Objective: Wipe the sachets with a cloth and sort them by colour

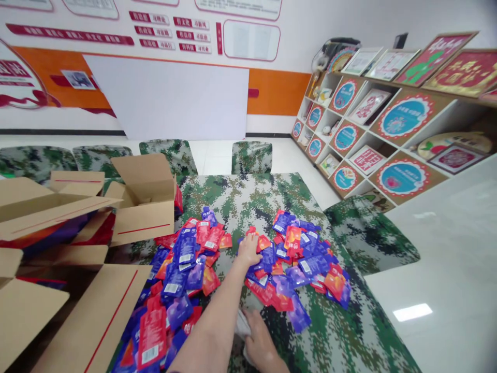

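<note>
My left hand (249, 252) reaches forward, palm down, onto the near-left side of a pile of red and purple-blue pouches (310, 263). Its thumb is spread away from the fingers, whose tips are partly lost among the pouches. Lower down, close to my body, my right hand (261, 339) is closed on a whitish, crumpled item (243, 325), mostly covered by the hand and the left forearm. Left of my arm lies a second, larger heap of pouches (185, 251), red and blue, many showing white barcode labels.
Open cardboard boxes (143, 220) crowd the left side, flaps spread, some holding more pouches. A camouflage cloth covers the table (248, 194). Camouflage-covered chairs (252, 157) stand at the far side and a chair (370, 235) at the right. Shelves (363, 129) line the right wall.
</note>
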The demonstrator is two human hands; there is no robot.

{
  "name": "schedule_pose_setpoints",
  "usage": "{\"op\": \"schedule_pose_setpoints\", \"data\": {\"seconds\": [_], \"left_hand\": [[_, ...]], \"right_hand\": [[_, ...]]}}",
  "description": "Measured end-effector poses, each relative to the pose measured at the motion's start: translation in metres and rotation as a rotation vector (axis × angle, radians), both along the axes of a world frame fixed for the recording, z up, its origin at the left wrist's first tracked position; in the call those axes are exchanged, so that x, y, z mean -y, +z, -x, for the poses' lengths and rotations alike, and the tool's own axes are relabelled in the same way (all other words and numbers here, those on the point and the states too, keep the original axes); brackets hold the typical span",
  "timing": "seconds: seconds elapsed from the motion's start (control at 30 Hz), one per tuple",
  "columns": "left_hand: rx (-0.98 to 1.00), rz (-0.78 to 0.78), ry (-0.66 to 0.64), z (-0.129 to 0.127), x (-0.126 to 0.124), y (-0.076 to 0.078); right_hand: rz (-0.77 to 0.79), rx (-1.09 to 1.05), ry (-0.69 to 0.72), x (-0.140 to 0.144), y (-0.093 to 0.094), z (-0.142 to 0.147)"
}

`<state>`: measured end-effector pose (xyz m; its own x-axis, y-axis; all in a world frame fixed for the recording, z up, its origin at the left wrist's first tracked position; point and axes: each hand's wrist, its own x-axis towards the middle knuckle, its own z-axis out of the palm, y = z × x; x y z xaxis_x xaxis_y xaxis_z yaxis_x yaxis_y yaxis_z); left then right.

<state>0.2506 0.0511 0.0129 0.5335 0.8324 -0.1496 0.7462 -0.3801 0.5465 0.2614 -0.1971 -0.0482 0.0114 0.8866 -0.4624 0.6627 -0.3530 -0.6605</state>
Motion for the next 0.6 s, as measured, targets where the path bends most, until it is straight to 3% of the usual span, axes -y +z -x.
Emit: {"op": "schedule_pose_setpoints", "data": {"seconds": [0.23, 0.4, 0.5, 0.6], "left_hand": [[0.14, 0.019, -0.029, 0.0, -0.009, -0.006], [0.334, 0.025, 0.106, 0.033, -0.016, -0.001], [0.455, 0.035, 0.242, 0.071, 0.0, 0.0], [0.545, 0.072, 0.371, 0.108, 0.043, -0.005]], "right_hand": [[0.014, -0.015, 0.012, 0.0, -0.003, -0.005], [-0.007, -0.02, 0.0, -0.007, 0.006, -0.007], [-0.096, -0.041, -0.037, -0.011, 0.013, -0.014], [-0.221, -0.061, -0.131, -0.018, 0.023, -0.025]]}}
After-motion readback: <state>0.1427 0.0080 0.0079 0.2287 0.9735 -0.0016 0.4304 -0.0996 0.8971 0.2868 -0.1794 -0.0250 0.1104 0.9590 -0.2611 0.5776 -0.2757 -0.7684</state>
